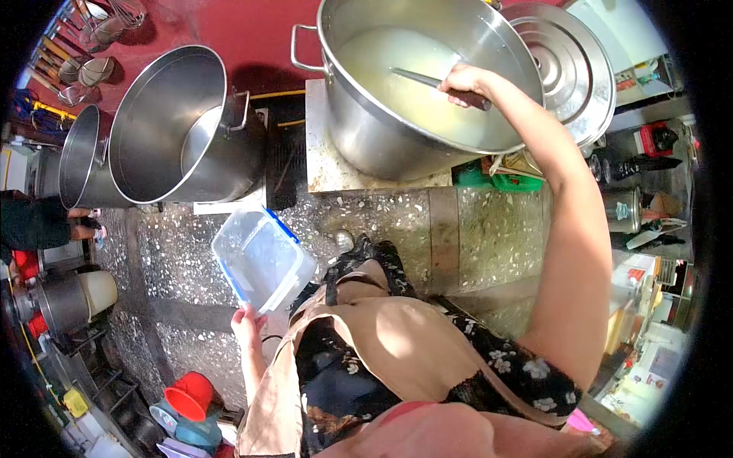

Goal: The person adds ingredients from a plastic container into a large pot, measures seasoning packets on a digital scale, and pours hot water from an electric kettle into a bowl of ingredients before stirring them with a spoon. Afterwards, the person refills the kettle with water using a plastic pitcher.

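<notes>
My right hand [467,82] is closed round the dark handle of a knife [418,77], whose blade points left over a large steel pot [389,137]. Cloudy yellowish liquid [397,69] fills part of that pot. Low on the left, my left hand [248,327] grips the corner of a clear plastic container [267,259] with blue clips on its edges. The container is held above the speckled floor and looks empty.
Two empty-looking steel pots [168,122] stand at the left. A round metal lid [569,69] leans behind the large pot. Red and blue buckets [189,395] sit at the lower left. Another person's dark clothing [34,221] shows at the far left edge.
</notes>
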Demonstrator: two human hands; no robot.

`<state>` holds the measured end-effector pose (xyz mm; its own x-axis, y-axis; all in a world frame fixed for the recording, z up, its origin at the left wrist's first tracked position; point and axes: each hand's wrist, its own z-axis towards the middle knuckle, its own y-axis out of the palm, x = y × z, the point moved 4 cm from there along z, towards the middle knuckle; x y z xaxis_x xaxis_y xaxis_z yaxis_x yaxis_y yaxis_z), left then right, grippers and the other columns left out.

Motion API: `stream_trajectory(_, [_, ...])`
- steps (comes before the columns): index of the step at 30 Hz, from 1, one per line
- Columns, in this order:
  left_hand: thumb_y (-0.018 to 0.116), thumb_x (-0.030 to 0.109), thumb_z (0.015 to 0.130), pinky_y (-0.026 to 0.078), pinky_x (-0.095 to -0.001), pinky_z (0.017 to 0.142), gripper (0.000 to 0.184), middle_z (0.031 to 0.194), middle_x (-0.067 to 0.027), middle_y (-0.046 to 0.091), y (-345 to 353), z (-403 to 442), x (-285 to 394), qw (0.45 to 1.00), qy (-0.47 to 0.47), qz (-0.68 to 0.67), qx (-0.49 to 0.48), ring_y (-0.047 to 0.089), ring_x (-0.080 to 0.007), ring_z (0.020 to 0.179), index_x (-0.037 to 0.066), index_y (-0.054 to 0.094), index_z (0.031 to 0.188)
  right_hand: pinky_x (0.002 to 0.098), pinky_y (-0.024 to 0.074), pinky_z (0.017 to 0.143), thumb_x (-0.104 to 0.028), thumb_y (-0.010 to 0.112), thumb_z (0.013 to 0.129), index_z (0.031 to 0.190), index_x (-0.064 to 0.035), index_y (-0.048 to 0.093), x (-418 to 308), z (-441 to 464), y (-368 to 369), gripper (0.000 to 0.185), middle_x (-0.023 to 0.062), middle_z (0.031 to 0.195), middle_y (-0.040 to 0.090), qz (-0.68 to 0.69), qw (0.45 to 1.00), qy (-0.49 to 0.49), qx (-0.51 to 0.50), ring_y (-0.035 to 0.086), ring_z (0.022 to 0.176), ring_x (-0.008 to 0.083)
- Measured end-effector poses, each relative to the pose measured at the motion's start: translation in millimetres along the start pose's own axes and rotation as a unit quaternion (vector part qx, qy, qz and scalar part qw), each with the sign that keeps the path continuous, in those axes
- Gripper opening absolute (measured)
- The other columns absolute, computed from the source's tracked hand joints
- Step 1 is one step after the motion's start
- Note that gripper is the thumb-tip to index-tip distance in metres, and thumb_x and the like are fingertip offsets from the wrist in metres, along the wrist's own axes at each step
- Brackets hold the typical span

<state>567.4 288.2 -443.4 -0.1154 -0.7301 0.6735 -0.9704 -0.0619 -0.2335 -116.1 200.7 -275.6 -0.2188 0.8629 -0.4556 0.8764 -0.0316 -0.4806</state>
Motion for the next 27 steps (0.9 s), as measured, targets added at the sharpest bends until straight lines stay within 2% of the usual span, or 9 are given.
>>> stream_trajectory(3, [0.058,0.017,0.085,0.052,-0.0280,0.050,0.020,0.079,-0.0086,0.058,-21.7,12.3,-10.4,1.000,0.002,-0.021,-0.005,0.056,-0.0164,0.057,-0.001,0.052,0.091,0.0282,0.0407,0.033,-0.011,0.054,0.084,0.075,0.0004,0.048,-7.1,-22.6,0.4,0.015,0.0087,0.055,0.050,0.045,0.998,0.018,0.039,0.049,0.039,0.0148])
stream_trajectory(9, [0.058,0.018,0.085,0.052,-0.0279,0.052,0.019,0.081,-0.0071,0.055,-72.2,49.9,-22.4,1.000,-0.007,-0.013,-0.026,0.056,-0.0168,0.060,0.002,0.051,0.090,0.0296,0.0412,0.034,-0.010,0.056,0.082,0.077,0.0060,0.049,-3.0,-153.2,8.9,0.018,0.0090,0.051,0.052,-0.145,0.969,-0.021,0.201,0.050,0.039,0.0162])
stream_trajectory(12, [0.058,0.017,0.085,0.052,-0.0284,0.051,0.017,0.080,-0.0075,0.053,-97.9,72.0,-27.0,0.997,-0.001,-0.049,-0.067,0.055,-0.0174,0.058,0.003,0.050,0.088,0.0292,0.0370,0.032,-0.011,0.059,0.080,0.081,0.0028,0.047,18.3,-202.8,20.8,0.018,0.0087,0.051,0.051,-0.116,0.958,-0.049,0.257,0.049,0.038,0.0160])
stream_trajectory(15, [0.058,0.016,0.084,0.052,-0.0286,0.050,0.016,0.079,-0.0078,0.053,-120.8,93.4,-31.2,0.994,0.002,-0.073,-0.086,0.054,-0.0177,0.057,0.003,0.049,0.087,0.0314,0.0404,0.037,-0.013,0.061,0.079,0.085,0.0021,0.048,37.9,-246.7,39.9,0.020,0.0087,0.054,0.053,-0.216,0.900,-0.098,0.366,0.052,0.041,0.0159])
stream_trajectory(16, [0.058,0.015,0.084,0.052,-0.0285,0.050,0.015,0.079,-0.0080,0.052,-126.5,98.2,-31.5,0.991,0.005,-0.096,-0.089,0.054,-0.0178,0.056,0.003,0.049,0.087,0.0363,0.0486,0.060,-0.016,0.064,0.075,0.093,0.0008,0.052,36.8,-267.2,56.2,0.027,0.0184,0.079,0.062,-0.235,0.890,-0.067,0.385,0.062,0.063,0.0250])
stream_trajectory(17, [0.058,0.015,0.084,0.052,-0.0285,0.050,0.015,0.079,-0.0080,0.052,-131.9,101.0,-30.8,0.991,0.005,-0.096,-0.093,0.054,-0.0178,0.056,0.003,0.049,0.087,0.0415,0.0487,0.067,-0.017,0.064,0.075,0.095,0.0007,0.051,33.4,-288.6,75.3,0.030,0.0209,0.081,0.062,-0.221,0.896,-0.048,0.383,0.062,0.071,0.0317])
stream_trajectory(19, [0.058,0.012,0.083,0.052,-0.0294,0.050,0.012,0.080,-0.0079,0.052,-139.7,102.0,-23.5,0.987,0.013,-0.124,-0.106,0.055,-0.0188,0.059,0.004,0.049,0.086,0.0455,0.0476,0.072,-0.018,0.062,0.077,0.102,-0.0015,0.048,55.4,-285.3,91.6,0.033,0.0234,0.082,0.061,-0.309,0.818,-0.154,0.460,0.061,0.078,0.0371])
stream_trajectory(23, [0.057,0.008,0.082,0.052,-0.0314,0.054,0.008,0.081,-0.0074,0.053,-154.3,112.8,-16.8,0.983,0.000,-0.145,-0.109,0.055,-0.0204,0.066,0.003,0.051,0.084,0.0465,0.0481,0.069,-0.018,0.056,0.081,0.111,-0.0062,0.043,44.7,-286.7,151.7,0.035,0.0230,0.082,0.061,-0.282,0.804,-0.178,0.492,0.060,0.077,0.0403])
stream_trajectory(27, [0.054,0.006,0.081,0.052,-0.0317,0.056,0.007,0.080,-0.0079,0.053,-162.5,120.2,-11.1,0.989,-0.034,-0.137,-0.038,0.056,-0.0200,0.066,0.000,0.053,0.085,0.0391,0.0502,0.063,-0.019,0.056,0.083,0.115,-0.0083,0.046,-2.6,-266.2,207.0,0.034,0.0183,0.075,0.062,-0.104,0.823,-0.295,0.474,0.063,0.068,0.0312])
